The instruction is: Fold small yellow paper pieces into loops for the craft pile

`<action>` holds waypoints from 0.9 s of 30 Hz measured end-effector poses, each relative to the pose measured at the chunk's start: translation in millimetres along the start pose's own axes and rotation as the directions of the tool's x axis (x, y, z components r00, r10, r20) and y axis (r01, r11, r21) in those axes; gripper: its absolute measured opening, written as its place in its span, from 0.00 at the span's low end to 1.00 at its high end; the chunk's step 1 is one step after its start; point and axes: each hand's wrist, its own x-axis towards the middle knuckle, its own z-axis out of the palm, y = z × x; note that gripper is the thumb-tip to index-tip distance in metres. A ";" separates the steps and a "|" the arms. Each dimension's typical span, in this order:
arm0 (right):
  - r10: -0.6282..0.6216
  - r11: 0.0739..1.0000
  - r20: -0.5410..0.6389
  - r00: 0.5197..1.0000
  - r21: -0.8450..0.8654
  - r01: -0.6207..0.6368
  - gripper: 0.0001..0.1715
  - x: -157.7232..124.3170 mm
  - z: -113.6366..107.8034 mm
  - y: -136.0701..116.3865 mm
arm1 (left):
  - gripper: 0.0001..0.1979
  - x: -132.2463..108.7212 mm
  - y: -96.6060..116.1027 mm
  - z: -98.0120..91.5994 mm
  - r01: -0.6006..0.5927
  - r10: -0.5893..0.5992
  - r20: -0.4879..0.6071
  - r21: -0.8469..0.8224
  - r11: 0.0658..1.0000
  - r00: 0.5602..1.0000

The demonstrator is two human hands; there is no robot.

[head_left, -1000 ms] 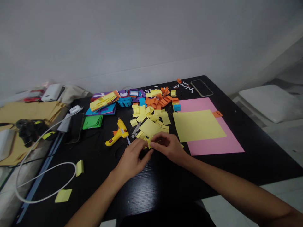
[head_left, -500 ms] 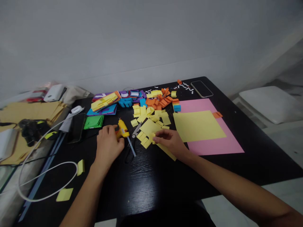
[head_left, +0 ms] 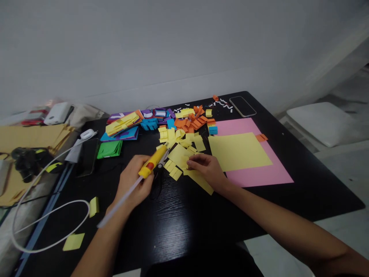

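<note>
My left hand (head_left: pixel 134 179) is closed round a yellow hot glue gun (head_left: pixel 155 158), its nozzle pointing away towards the yellow paper pieces and a long glue stick (head_left: pixel 122 204) sticking out of its back. My right hand (head_left: pixel 209 169) pinches a small yellow paper piece (head_left: pixel 185 162), mostly covered by the fingertips. Under it lie a yellow paper sheet (head_left: pixel 176 153) and a yellow strip (head_left: pixel 201 182). Scissors (head_left: pixel 163 158) rest beside the glue gun, partly hidden. Several folded yellow pieces (head_left: pixel 173 169) lie between the two hands.
Orange folded papers (head_left: pixel 193 123) are heaped behind the yellow ones. A yellow sheet (head_left: pixel 242 152) lies on a pink sheet (head_left: pixel 259 179) at right, a phone (head_left: pixel 242 106) behind. Green papers (head_left: pixel 110 149), a dark phone (head_left: pixel 87 157) and a looped white cable (head_left: pixel 52 246) are at left.
My left hand has lifted the glue gun off the table and tilted it, nozzle now towards the yellow papers. My right hand stays almost in place, still pinching.
</note>
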 end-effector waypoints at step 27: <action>-0.147 0.981 -0.003 0.989 -0.129 0.145 0.17 -3.1 -0.3 2.1 | 0.11 -2.2 13.8 10.6 -0.183 0.204 0.137 -0.154 0.971 0.969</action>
